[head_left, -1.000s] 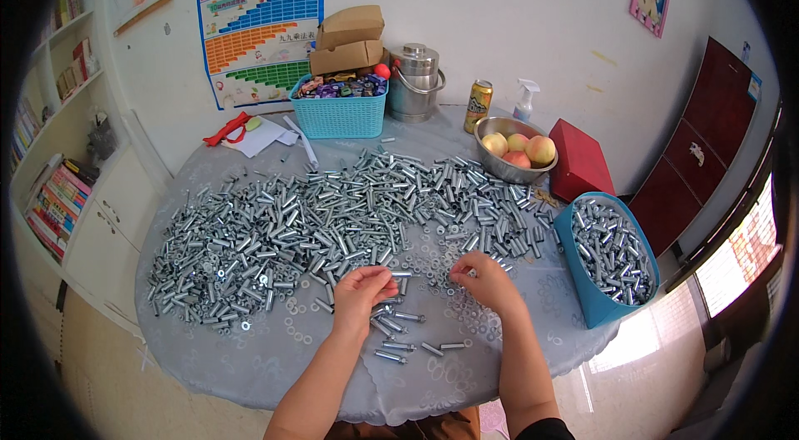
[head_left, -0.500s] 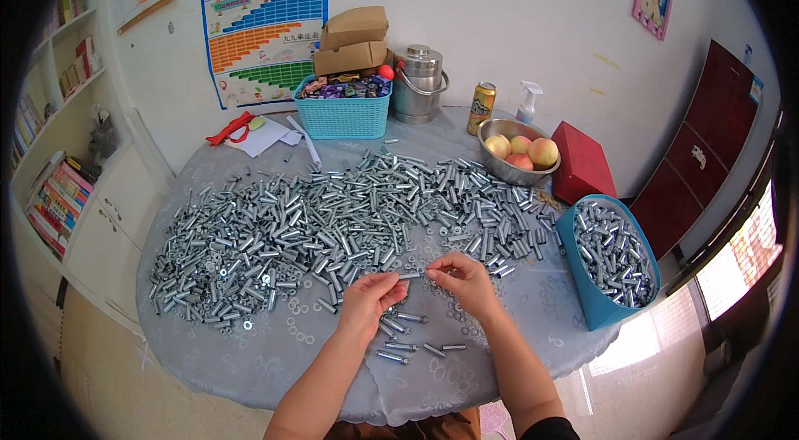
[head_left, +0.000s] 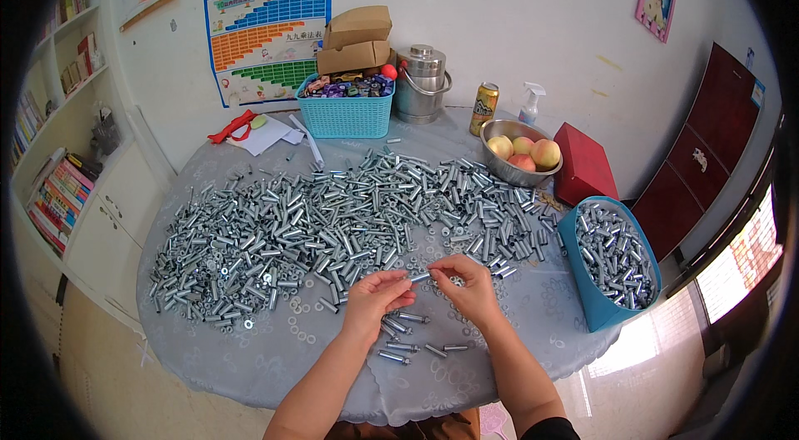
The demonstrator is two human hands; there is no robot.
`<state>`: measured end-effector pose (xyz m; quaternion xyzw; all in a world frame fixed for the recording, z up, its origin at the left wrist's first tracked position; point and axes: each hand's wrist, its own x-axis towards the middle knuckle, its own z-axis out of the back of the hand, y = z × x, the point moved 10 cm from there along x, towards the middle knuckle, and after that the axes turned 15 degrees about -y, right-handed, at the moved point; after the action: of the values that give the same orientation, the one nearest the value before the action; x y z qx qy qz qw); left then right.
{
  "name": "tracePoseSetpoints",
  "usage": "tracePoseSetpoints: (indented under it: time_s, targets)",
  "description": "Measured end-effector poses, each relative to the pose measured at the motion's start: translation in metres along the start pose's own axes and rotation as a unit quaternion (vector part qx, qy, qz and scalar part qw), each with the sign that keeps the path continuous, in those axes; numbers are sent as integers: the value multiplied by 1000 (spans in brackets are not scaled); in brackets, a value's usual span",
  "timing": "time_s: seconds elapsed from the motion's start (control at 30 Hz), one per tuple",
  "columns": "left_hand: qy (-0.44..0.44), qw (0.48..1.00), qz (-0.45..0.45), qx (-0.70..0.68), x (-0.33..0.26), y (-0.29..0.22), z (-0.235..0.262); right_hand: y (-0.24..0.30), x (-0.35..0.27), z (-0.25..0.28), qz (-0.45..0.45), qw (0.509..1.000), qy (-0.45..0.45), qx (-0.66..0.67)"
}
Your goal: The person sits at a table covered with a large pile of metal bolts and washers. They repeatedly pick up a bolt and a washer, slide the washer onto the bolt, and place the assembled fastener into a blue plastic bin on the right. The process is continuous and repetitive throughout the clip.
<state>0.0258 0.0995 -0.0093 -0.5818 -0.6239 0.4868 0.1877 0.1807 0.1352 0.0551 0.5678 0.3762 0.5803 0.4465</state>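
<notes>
Between my two hands, a small silvery expansion bolt (head_left: 419,278) is held level above the table. My left hand (head_left: 372,300) pinches its left end between thumb and fingers, the other fingers curled loosely. At its other end, the fingertips of my right hand (head_left: 466,285) are closed; a small part there is too tiny to make out. Just below my hands lie several assembled expansion bolts (head_left: 403,348). Beyond them spreads a wide heap of loose metal sleeves, bolts and washers (head_left: 316,219). Flat washers (head_left: 297,321) are scattered near my left forearm.
At the right table edge stands a blue bin (head_left: 589,298) full of metal parts. Behind it are a red box (head_left: 583,165), a steel bowl (head_left: 524,175) of fruit, a can (head_left: 483,107) and a spray bottle (head_left: 529,104). A turquoise basket (head_left: 345,118) and metal pot (head_left: 420,99) stand at the back.
The bolt between my hands has tilted slightly, its right end higher. My left fingers have shifted a little along it; both hands stay in nearly the same place.
</notes>
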Motion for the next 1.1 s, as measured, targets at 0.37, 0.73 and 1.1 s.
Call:
tracePoseSetpoints:
  time_s: [0.37, 0.73, 1.1]
  targets:
    - [-41, 996, -6, -78, 11, -9, 16, -7, -10, -21, 241, 911, 106, -318]
    - [-27, 998, 17, -55, 11, -1, 13, 1, 7, 2, 102, 986, 1, -133]
    - [0, 999, 38, -24, 6, 6, 6, -9, 2, -8, -12, 998, 56, -3]
